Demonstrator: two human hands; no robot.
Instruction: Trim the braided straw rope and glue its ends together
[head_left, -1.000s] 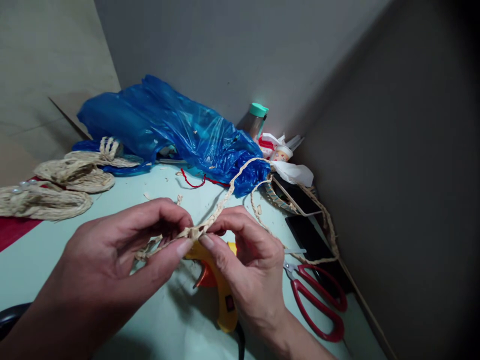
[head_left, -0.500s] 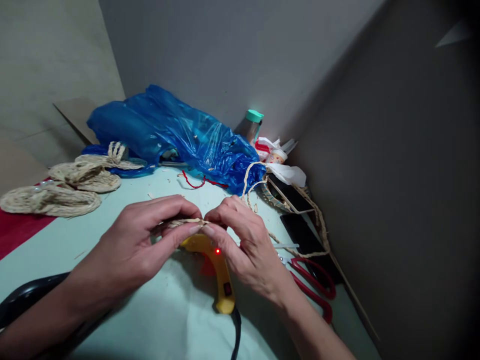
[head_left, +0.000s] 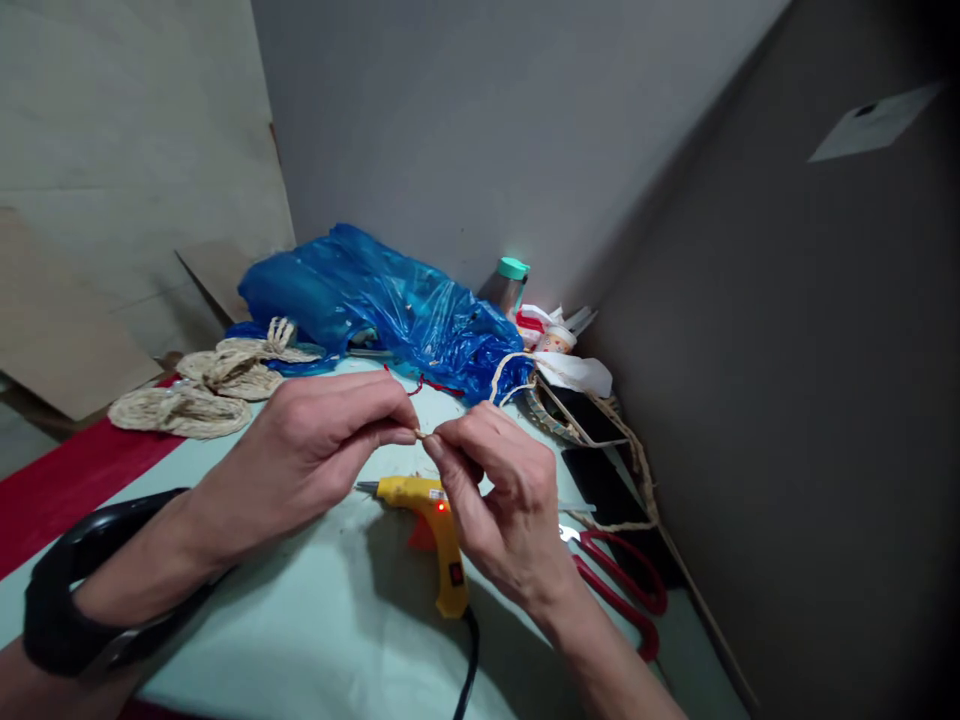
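Note:
A short bit of pale straw cord (head_left: 422,434) shows between my two hands, above the table. My left hand (head_left: 319,440) pinches one end of it between thumb and fingers; the rest of what it holds is hidden by the palm. From the other side, my right hand (head_left: 504,490) grips the cord with thumb and forefinger, the fingertips of both hands almost meeting. Under them lies a yellow glue gun (head_left: 450,565), its red light lit and its nozzle pointing left. Red-handled scissors (head_left: 619,590) rest right of my right hand.
Several coiled straw pieces shaped like slippers (head_left: 180,410) lie at the left by a red cloth (head_left: 90,480). Behind is a blue plastic bag (head_left: 390,300), then a bottle with a green lid (head_left: 513,268). A long braided cord (head_left: 641,465) and a dark phone-like slab (head_left: 598,478) lie right.
My left hand has turned, so the braided cord seen along its fingers before is now mostly hidden. The view has shifted, and the glue gun's nozzle has come into sight.

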